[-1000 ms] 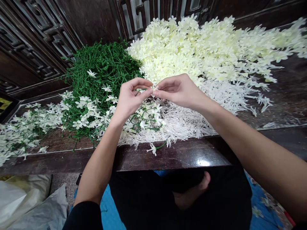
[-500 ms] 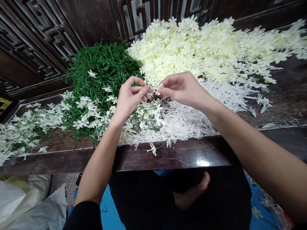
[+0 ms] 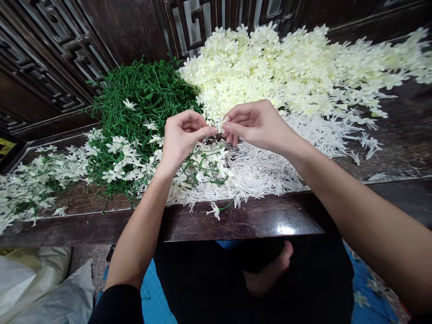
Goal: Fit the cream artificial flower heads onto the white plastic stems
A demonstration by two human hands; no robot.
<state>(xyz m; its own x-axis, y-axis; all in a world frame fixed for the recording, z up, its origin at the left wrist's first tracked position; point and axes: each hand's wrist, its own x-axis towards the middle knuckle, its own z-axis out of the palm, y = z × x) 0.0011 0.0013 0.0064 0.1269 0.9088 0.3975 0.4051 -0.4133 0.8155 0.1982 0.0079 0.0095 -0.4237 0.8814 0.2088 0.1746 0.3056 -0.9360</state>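
My left hand (image 3: 184, 137) and my right hand (image 3: 256, 123) meet fingertip to fingertip above a dark wooden table (image 3: 243, 220). The left hand pinches a thin green stem with small white flowers hanging below it (image 3: 202, 164). Thumb and forefinger of the right hand pinch a small white flower piece against that stem's tip. Right behind the hands lies a big heap of cream flower heads (image 3: 286, 67). Under them spreads a layer of white spiky plastic pieces (image 3: 263, 173). A mound of bare green stems (image 3: 145, 96) sits to the left.
Finished flowered stems (image 3: 33, 184) lie along the table's left part. One loose flower (image 3: 215, 209) rests on the front edge. Carved dark wood panels (image 3: 50, 58) stand behind the table. White sacks (image 3: 37, 283) lie on the floor at the lower left, my crossed legs below.
The hands parted slightly half a second ago and have closed together again at the fingertips. Both sit a touch higher than a second ago.
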